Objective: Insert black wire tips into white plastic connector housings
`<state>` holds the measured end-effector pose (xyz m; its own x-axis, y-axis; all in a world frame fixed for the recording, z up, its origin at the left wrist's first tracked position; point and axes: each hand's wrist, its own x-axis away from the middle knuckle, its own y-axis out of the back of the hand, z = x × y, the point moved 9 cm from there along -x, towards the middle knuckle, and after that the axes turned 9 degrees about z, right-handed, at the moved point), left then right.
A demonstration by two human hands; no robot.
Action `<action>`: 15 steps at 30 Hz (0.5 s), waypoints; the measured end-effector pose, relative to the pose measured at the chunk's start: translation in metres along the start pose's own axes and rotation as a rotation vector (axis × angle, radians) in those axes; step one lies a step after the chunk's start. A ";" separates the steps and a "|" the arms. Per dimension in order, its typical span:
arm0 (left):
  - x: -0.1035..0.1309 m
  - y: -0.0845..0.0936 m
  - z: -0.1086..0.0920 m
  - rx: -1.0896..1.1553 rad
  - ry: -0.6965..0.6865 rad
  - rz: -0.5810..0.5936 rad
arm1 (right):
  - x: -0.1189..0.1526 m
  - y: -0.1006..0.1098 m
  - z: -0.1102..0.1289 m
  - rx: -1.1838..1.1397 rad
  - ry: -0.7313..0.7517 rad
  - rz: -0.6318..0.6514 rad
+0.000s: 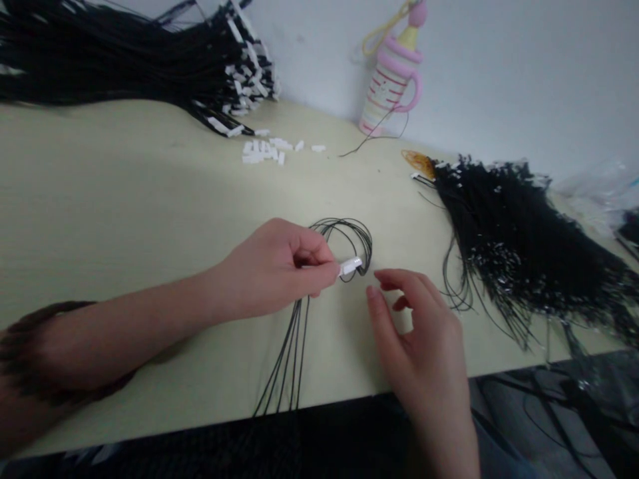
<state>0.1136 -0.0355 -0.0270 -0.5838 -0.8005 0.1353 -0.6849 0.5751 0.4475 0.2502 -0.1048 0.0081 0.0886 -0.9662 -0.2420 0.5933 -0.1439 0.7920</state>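
Observation:
Between the thumb and forefinger of my left hand [279, 266] is a small white plastic connector [350, 266], its free end pointing right. Several thin black wires [368, 243] loop round from that end, pass behind the hand and hang down over the front table edge. My right hand [419, 326] is just right of the connector, apart from it. Its thumb and forefinger are spread with a gap, and nothing shows between them. The part of the connector under my left fingers is hidden.
Loose white connectors [262, 150] lie at the back of the table [124, 179]. Bundled black wires with white ends [150, 60] fill the back left. Another heap of black wires [514, 233] lies right, beside an orange tie [418, 161]. A pink-and-white bottle-shaped cup [387, 90] stands against the wall.

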 end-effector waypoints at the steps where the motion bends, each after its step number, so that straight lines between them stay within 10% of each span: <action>1: -0.002 0.000 0.004 0.012 0.031 0.008 | 0.001 -0.001 0.003 -0.024 -0.010 -0.011; 7: -0.005 0.002 0.005 0.084 0.069 0.016 | 0.009 -0.044 0.029 -0.320 0.009 0.220; 15: -0.007 0.008 0.010 0.333 0.130 0.008 | 0.008 -0.044 0.018 -0.571 -0.110 0.305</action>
<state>0.1074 -0.0237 -0.0327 -0.5440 -0.7983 0.2585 -0.7975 0.5876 0.1366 0.2107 -0.1096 -0.0186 0.2559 -0.9663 0.0290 0.8885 0.2469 0.3867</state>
